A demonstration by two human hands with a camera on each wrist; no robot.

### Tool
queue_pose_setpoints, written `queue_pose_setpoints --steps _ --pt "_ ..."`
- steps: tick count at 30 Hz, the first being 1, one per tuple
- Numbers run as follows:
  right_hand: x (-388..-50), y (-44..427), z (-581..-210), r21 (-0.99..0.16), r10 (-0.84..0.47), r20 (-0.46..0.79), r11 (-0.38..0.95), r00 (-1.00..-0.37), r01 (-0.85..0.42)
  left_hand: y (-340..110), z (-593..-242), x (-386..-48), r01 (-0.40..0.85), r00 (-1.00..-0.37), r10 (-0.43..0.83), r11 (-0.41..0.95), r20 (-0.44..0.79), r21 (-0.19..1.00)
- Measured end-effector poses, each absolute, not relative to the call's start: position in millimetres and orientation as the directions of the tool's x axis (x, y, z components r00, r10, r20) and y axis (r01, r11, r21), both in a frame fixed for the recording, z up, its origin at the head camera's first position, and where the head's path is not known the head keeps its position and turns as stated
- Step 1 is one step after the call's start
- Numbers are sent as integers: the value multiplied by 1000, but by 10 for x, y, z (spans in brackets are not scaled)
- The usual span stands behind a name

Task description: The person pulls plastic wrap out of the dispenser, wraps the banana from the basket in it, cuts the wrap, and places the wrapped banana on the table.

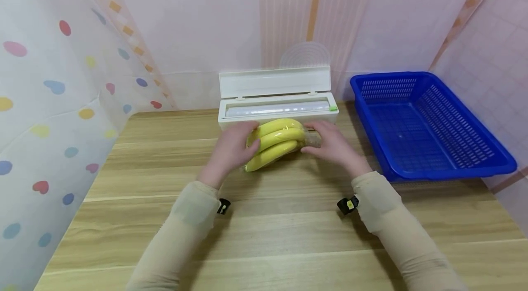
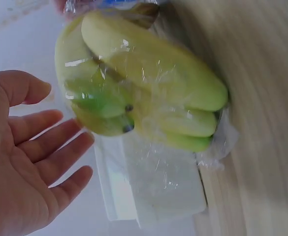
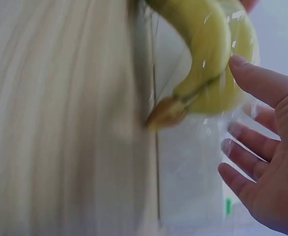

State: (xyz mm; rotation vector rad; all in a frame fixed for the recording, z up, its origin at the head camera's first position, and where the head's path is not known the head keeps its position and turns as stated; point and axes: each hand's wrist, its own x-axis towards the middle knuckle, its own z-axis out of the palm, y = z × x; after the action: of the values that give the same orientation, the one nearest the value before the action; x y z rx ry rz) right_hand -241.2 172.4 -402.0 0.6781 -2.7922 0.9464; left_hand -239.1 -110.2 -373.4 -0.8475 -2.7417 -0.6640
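Note:
A bunch of yellow bananas (image 1: 280, 137) in clear film lies between the hands, in front of the white film box (image 1: 274, 107). The left hand (image 1: 236, 144) is at its left end; in the left wrist view this hand (image 2: 40, 152) is open, fingertips close to the wrapped bananas (image 2: 148, 73), whose tips are greenish. At the stem end, the right hand (image 1: 330, 144) is beside the loose film. The right wrist view shows that hand (image 3: 276, 142) with fingers spread and its thumb at the bananas (image 3: 208, 54). Whether the fingertips press the film is hard to tell.
The white box stands against the back curtain, its lid (image 1: 274, 82) raised, a film roll (image 1: 278, 108) inside and a green piece (image 1: 333, 108) at its right end. A blue basket (image 1: 385, 160) with nothing in it stands at the right on the wooden table (image 1: 272, 245).

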Motion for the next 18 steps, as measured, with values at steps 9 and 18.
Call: queue_pose_setpoints --steps 9,18 --pt "-2454 1510 -3902 -481 -401 229 746 -887 -461 -1105 -3857 -2365 452 -892 405 795 200 405" --pt "-2553 1458 -3934 -548 -405 179 716 -897 -432 -1278 -4012 -2439 330 -919 394 783 -10 528"
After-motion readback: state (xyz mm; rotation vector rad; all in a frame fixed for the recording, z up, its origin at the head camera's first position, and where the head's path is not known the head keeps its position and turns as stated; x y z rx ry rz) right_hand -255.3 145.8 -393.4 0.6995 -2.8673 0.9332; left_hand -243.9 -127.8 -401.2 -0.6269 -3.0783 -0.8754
